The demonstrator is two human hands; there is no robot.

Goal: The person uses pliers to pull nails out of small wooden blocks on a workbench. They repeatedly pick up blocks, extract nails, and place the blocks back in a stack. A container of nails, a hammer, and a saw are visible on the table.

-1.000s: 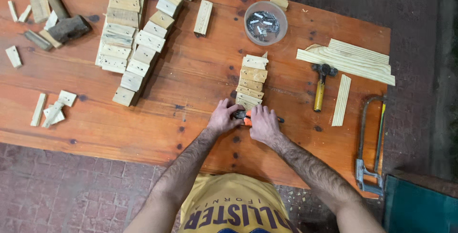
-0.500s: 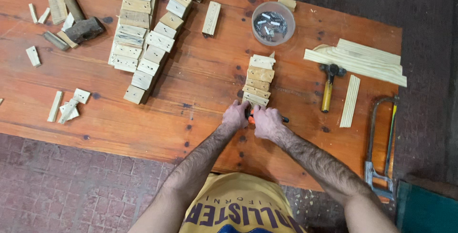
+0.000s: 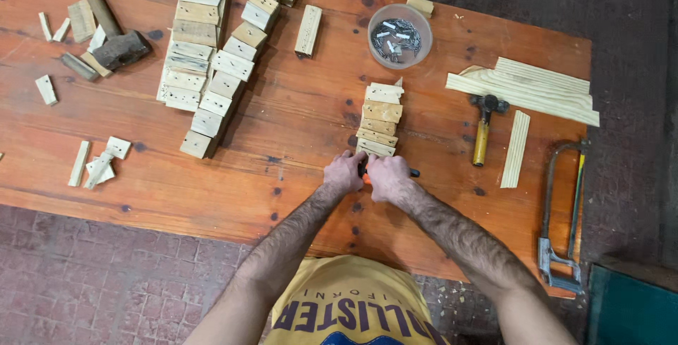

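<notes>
My left hand [image 3: 345, 173] and my right hand [image 3: 388, 176] sit side by side on the wooden table [image 3: 296, 119], both closed around a small orange and black tool [image 3: 412, 173] whose dark tip pokes out to the right. Most of the tool is hidden under the fingers. Just beyond my hands lies a short row of overlapping small wooden blocks [image 3: 380, 119], touching or nearly touching my fingertips.
Two long rows of wooden blocks [image 3: 205, 55] lie at the left, with a sledgehammer [image 3: 106, 27] and scraps beyond. A clear bowl of nails [image 3: 399, 36] stands behind. At the right are a small hammer [image 3: 483, 126], wooden slats [image 3: 526, 87] and a hacksaw [image 3: 561, 211].
Both hands stay clasped on the tool at the near end of the block row. Only the camera view has shifted slightly.
</notes>
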